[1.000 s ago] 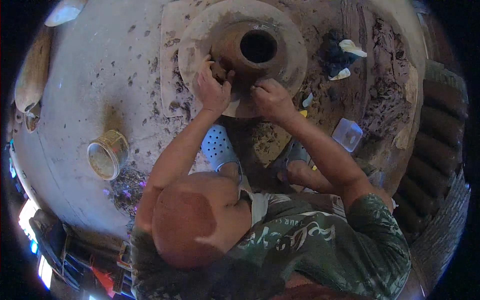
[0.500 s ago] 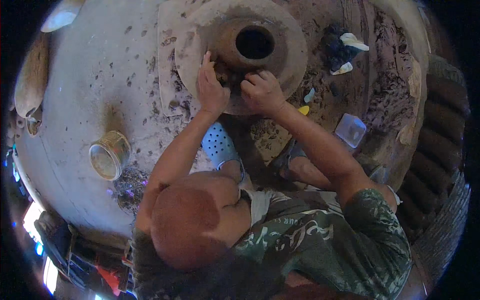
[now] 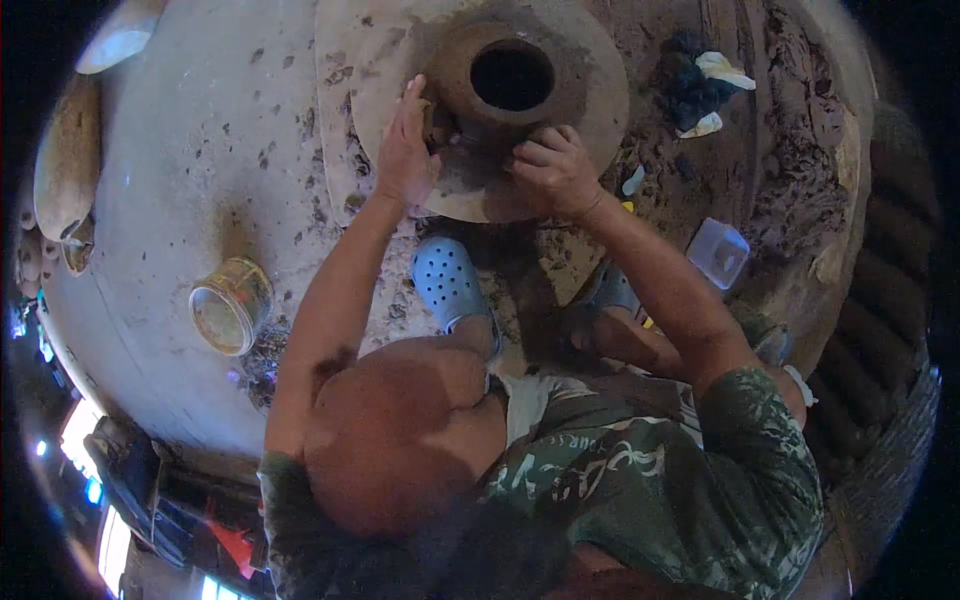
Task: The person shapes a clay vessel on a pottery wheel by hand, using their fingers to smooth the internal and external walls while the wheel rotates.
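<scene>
A brown clay pot (image 3: pixel 458 75) with a round dark mouth stands on a pale round board (image 3: pixel 603 95) in front of me. My left hand (image 3: pixel 406 155) is beside the pot's left side, its fingers stretched out and pointing away from me; whether the palm touches the clay I cannot tell. At the near right of the pot, below its rim, my right hand (image 3: pixel 556 170) has its fingers curled in against the wall. What those fingers hold, if anything, is hidden.
Left of my arm stands a dirty bucket (image 3: pixel 255 290). To the right lie a clear plastic tub (image 3: pixel 718 253), a small pale blue piece (image 3: pixel 633 180) and a black heap (image 3: pixel 688 82) with whitish scraps. Wet clay (image 3: pixel 800 170) covers the far right. A clog (image 3: pixel 446 280) is on my foot.
My hands have moved apart: the left has shifted left along the pot's side, the right has slid to the right along its near side. The whole view has shifted slightly.
</scene>
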{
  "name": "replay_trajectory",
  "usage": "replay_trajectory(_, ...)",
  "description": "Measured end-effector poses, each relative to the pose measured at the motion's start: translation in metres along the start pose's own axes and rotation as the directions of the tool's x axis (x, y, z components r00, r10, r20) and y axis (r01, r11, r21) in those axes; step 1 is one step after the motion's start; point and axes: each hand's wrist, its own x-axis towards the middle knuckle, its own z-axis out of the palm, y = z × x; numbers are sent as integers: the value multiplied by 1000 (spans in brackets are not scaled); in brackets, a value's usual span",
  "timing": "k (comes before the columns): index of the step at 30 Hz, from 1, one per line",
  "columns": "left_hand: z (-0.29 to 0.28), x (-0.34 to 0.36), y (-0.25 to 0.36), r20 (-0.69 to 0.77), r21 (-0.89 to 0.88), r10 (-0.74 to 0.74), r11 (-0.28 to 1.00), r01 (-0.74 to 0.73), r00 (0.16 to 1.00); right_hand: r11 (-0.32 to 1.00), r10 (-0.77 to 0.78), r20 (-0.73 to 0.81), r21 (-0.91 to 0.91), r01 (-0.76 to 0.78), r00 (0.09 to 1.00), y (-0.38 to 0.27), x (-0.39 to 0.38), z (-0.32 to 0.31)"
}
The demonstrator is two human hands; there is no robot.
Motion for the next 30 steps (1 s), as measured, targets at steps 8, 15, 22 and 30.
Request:
replay_trajectory(8, -8, 19, -27, 22, -16, 128, 992, -128, 992, 998, -44, 30, 42, 43, 999, 19, -4, -13)
replay_trajectory(15, -12, 25, -21, 67, -57, 68, 996, -64, 995, 999, 13, 66, -32, -11, 998, 68, -27, -37)
replay_trajectory(22, 6, 0, 2, -41, -18, -113, 993, 112, 993, 711, 685, 309, -89, -697, 660, 83, 9, -71)
replay_trajectory(30, 16, -13, 10, -159, 112, 106, 990, -89, 982, 820, 566, 418, -370, -436, 710, 89, 36, -57)
